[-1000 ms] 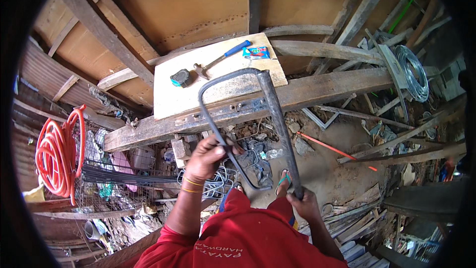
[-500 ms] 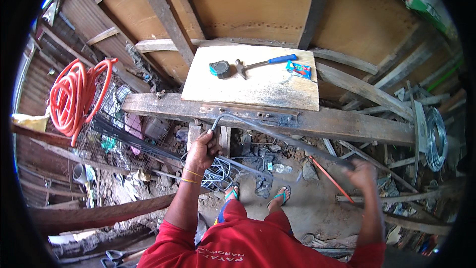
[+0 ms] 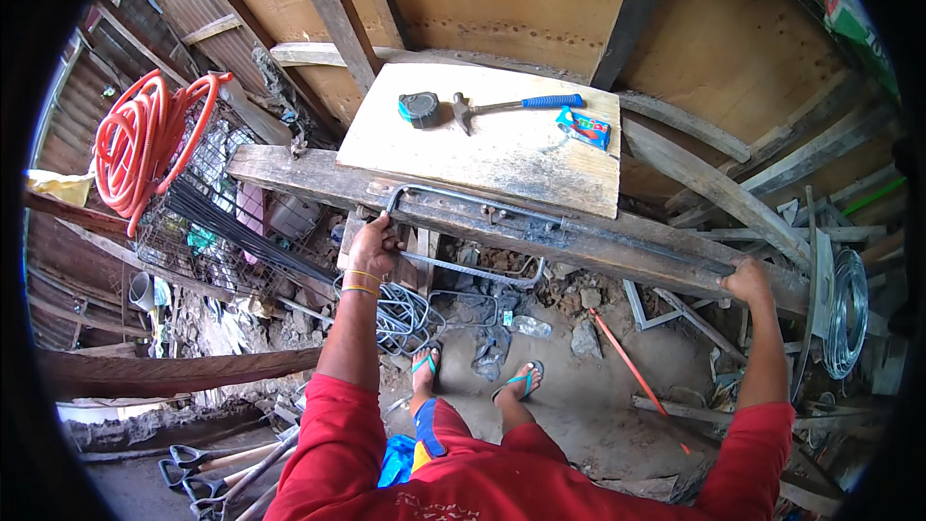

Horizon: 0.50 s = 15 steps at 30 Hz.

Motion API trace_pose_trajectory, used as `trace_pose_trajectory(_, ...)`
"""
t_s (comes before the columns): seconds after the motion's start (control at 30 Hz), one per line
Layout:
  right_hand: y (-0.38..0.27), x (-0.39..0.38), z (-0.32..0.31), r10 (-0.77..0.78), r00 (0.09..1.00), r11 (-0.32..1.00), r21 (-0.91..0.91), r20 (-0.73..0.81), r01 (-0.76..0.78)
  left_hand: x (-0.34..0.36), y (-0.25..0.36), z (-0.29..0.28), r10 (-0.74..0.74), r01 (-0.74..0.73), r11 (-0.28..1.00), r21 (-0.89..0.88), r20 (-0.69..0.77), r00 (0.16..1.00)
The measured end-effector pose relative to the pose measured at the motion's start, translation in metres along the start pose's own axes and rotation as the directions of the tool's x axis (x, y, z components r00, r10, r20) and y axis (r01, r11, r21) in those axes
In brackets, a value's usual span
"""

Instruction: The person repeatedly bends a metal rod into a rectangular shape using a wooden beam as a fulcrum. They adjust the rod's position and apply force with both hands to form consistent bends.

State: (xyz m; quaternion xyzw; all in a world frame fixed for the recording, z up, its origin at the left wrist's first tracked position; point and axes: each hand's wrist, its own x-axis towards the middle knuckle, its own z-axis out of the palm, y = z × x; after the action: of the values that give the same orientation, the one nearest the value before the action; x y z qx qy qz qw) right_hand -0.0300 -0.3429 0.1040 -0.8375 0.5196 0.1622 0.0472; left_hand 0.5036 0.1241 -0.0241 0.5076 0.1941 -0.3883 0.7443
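Observation:
A thin grey steel rod [image 3: 453, 195], bent into a squared loop, lies along the top of a heavy wooden beam [image 3: 289, 174], against pegs fixed there. My left hand [image 3: 373, 249] is closed on the rod just below its left corner. The rod's lower leg runs right from there and hooks up in front of the beam. At the right, my right hand [image 3: 748, 282] grips the end of a long dark bar [image 3: 646, 249], which lines up with the rod; how the two join is unclear.
Behind the beam, a pale board [image 3: 502, 159] carries a tape measure [image 3: 419, 110], a claw hammer [image 3: 542, 102] and a blue packet [image 3: 584, 128]. An orange hose [image 3: 145, 150] hangs left, coiled wire [image 3: 846, 314] right. Bent rods [image 3: 400, 314] and an orange bar [image 3: 639, 376] lie below.
The rod has come down from above the beam's front edge onto its top, among the pegs. My right hand has moved forward and right with the bar; my left stays closed on the rod.

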Motion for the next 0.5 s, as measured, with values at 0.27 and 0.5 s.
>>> trace_pose_trajectory(0.27, 0.004, 0.0, 0.021, -0.066, 0.991, 0.977, 0.207, 0.12, 0.04, -0.006, -0.006, 0.005, -0.035, 0.03, 0.999, 0.045, 0.101, 0.994)
trace_pose_trajectory(0.5, -0.009, -0.013, 0.023, -0.035, 0.999, 0.948, 0.316, -0.008, 0.035, 0.0, -0.012, 0.004, 0.022, -0.024, 0.997, 0.067, 0.031, 0.999)
